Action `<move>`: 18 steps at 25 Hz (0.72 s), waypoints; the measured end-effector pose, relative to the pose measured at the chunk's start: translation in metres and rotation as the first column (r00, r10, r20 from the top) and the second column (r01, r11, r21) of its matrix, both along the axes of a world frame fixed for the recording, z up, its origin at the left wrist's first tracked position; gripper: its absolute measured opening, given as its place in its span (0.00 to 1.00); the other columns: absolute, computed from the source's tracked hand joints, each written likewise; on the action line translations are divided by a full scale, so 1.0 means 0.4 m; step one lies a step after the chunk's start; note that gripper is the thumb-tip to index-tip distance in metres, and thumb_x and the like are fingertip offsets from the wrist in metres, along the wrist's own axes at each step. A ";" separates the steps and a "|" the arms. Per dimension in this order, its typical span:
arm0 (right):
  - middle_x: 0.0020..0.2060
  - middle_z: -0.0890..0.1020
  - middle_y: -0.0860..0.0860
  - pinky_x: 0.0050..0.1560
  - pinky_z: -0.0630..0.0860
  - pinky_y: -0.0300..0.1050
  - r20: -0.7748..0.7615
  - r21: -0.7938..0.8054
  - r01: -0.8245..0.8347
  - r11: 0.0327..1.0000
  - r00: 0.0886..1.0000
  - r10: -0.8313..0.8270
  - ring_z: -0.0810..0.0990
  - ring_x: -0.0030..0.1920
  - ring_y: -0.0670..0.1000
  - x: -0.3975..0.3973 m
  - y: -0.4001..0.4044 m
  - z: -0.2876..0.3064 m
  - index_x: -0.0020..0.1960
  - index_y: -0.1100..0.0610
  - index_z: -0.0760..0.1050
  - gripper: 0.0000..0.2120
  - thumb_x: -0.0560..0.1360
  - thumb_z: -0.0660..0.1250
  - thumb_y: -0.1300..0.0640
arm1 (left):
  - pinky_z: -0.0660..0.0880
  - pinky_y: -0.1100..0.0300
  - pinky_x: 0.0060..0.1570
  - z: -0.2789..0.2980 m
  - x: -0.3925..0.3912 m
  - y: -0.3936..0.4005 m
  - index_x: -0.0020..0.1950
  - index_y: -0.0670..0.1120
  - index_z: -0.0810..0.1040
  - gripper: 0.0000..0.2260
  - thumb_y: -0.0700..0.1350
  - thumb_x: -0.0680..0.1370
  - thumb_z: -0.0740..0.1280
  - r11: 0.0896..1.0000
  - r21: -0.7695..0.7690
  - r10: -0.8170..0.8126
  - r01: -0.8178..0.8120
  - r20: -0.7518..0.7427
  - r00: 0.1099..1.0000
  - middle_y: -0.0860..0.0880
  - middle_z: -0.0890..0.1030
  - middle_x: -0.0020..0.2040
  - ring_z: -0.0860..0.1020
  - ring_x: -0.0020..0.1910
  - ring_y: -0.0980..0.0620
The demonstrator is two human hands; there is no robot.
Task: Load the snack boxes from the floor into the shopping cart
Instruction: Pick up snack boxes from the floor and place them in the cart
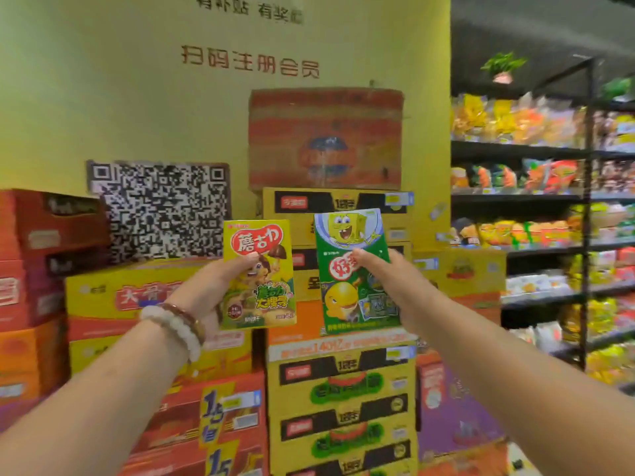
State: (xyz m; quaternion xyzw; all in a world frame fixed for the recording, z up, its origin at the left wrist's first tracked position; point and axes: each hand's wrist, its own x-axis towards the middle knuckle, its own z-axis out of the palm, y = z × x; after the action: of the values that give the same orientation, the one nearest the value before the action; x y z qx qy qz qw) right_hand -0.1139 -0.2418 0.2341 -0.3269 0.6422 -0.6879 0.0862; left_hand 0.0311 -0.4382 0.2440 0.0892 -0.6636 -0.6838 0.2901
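Yellow wall (103, 80), 12 o'clock: red characters "扫码注册会员"; a cut-off line above it reads roughly "有补贴 有奖".
- QR code poster (159, 209), 10 o'clock: no readable words.
- Yellow snack box (259, 274), centre: "蘑古力" on a red badge.
- Green snack box (355, 269), just toward 3 o'clock: "好多", partly covered.
- Yellow carton (113, 300), 9 o'clock: "大骨".
- Red carton (213, 424), 7 o'clock: "1" and "15".
- Other carton print is too blurred.

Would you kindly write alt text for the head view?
Left hand holds up a yellow snack box and right hand a green snack box, side by side before stacked cartons, a yellow wall and stocked shelves.
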 end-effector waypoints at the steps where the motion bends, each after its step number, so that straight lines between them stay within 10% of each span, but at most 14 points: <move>1: 0.51 0.80 0.45 0.57 0.72 0.51 0.002 0.009 0.077 0.997 0.997 -0.077 0.77 0.52 0.48 -0.042 0.067 0.003 0.59 0.50 0.71 0.28 0.66 0.71 0.37 | 0.78 0.55 0.42 0.005 -0.073 0.045 0.48 0.44 0.80 0.10 0.49 0.75 0.66 0.998 -0.014 -0.065 0.065 0.007 0.998 0.46 0.84 0.40 0.81 0.36 0.51; 6: 0.56 0.81 0.50 0.62 0.73 0.59 -0.003 -0.047 0.366 0.930 0.931 -0.366 0.79 0.56 0.53 -0.214 0.340 -0.003 0.61 0.48 0.72 0.26 0.68 0.71 0.38 | 0.75 0.43 0.57 0.022 -0.392 0.261 0.57 0.43 0.77 0.20 0.52 0.70 0.69 0.932 -0.027 -0.361 0.362 0.032 0.932 0.41 0.83 0.51 0.80 0.52 0.41; 13: 0.50 0.84 0.54 0.47 0.82 0.54 0.039 -0.095 0.633 0.769 0.774 -0.632 0.85 0.48 0.56 -0.405 0.724 -0.072 0.62 0.52 0.73 0.21 0.73 0.69 0.46 | 0.72 0.66 0.19 0.003 -0.800 0.614 0.47 0.40 0.76 0.11 0.48 0.76 0.64 0.753 -0.059 -0.653 0.655 0.044 0.756 0.49 0.81 0.27 0.78 0.22 0.56; 18: 0.49 0.85 0.56 0.43 0.82 0.54 0.098 -0.117 0.758 0.642 0.652 -0.752 0.85 0.46 0.58 -0.551 0.992 -0.121 0.61 0.53 0.73 0.18 0.75 0.68 0.48 | 0.71 0.67 0.18 -0.088 -1.060 0.903 0.46 0.42 0.75 0.07 0.46 0.77 0.64 0.601 0.039 -0.800 0.799 0.029 0.600 0.50 0.79 0.24 0.76 0.19 0.56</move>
State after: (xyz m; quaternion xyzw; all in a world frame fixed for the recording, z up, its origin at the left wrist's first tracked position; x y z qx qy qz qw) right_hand -0.3342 0.1549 0.1855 -0.0211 0.6653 -0.7132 -0.2196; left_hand -0.3929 -0.0771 0.2089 -0.1988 -0.6320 -0.7465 -0.0613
